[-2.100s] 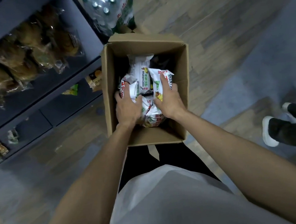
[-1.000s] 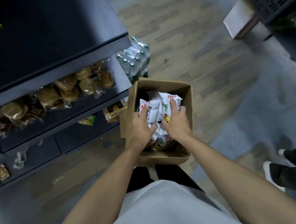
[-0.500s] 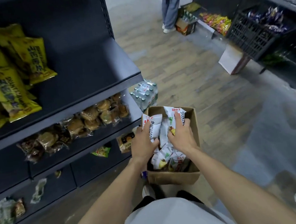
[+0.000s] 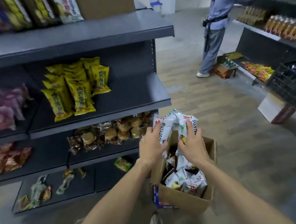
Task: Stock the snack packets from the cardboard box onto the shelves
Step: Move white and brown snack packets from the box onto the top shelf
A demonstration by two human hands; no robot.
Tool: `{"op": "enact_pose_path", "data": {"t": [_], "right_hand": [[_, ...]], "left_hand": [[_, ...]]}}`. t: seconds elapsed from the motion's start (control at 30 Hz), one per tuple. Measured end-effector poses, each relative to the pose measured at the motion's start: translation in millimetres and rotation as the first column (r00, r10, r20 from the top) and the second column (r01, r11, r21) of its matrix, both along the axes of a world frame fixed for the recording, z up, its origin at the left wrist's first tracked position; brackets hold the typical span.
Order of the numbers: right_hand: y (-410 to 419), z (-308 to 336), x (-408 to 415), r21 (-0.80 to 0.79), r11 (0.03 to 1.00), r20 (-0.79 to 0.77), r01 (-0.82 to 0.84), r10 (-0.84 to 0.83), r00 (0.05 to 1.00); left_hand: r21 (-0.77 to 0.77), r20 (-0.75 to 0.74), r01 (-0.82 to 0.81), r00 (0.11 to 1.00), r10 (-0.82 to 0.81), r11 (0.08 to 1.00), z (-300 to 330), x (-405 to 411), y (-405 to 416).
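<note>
An open cardboard box stands on the floor beside the shelf end, with several white snack packets still inside. A bunch of white snack packets is held up above the box's far rim, squeezed between both hands. My left hand presses the bunch from the left and my right hand from the right. The dark shelf to the left carries yellow packets with bare board on its right half.
Wrapped buns fill the shelf below, and scattered packets lie on the bottom board. Another person works at the opposite shelving, with a box at their feet. A black crate juts out at right.
Both hands have lifted the bunch of white packets from inside the box to above its rim. My view has tilted up from the box to the shelves and aisle.
</note>
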State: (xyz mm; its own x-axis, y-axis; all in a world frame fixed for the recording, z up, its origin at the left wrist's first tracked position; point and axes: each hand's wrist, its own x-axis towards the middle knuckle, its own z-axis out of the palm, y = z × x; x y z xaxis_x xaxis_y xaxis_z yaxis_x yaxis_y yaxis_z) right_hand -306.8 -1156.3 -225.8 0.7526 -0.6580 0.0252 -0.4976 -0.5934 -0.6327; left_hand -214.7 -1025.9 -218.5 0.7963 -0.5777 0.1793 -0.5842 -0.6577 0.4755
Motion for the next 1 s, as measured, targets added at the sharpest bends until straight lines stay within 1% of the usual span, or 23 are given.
{"op": "enact_pose_path", "data": {"t": [0.2,0.33,0.43,0.63,0.8,1.0], "right_hand": [[46,54,39,-0.039,0.982,0.181,-0.187,0.191,0.965],[88,90,72,-0.079,0.960,0.281,-0.270,0.281,0.918],[118,115,94,-0.114,0.941,0.334,-0.318,0.337,0.880],[174,153,140,-0.204,0.923,0.427,-0.325,0.383,0.819],[215,187,181,-0.216,0.928,0.496,-0.304,0.373,0.784],[232,241,213,-0.258,0.936,0.538,-0.240,0.346,0.769]], "left_hand": [[-0.059,0.124,-0.146,0.981,0.152,0.988,51,14,57],[-0.102,0.207,-0.232,0.946,0.249,0.967,88,34,102],[-0.121,0.274,-0.265,0.917,0.289,0.956,113,53,133],[-0.203,0.387,-0.288,0.854,0.347,0.936,152,91,194],[-0.219,0.466,-0.222,0.831,0.302,0.950,192,129,239],[-0.221,0.537,-0.202,0.792,0.292,0.954,248,169,252]]}}
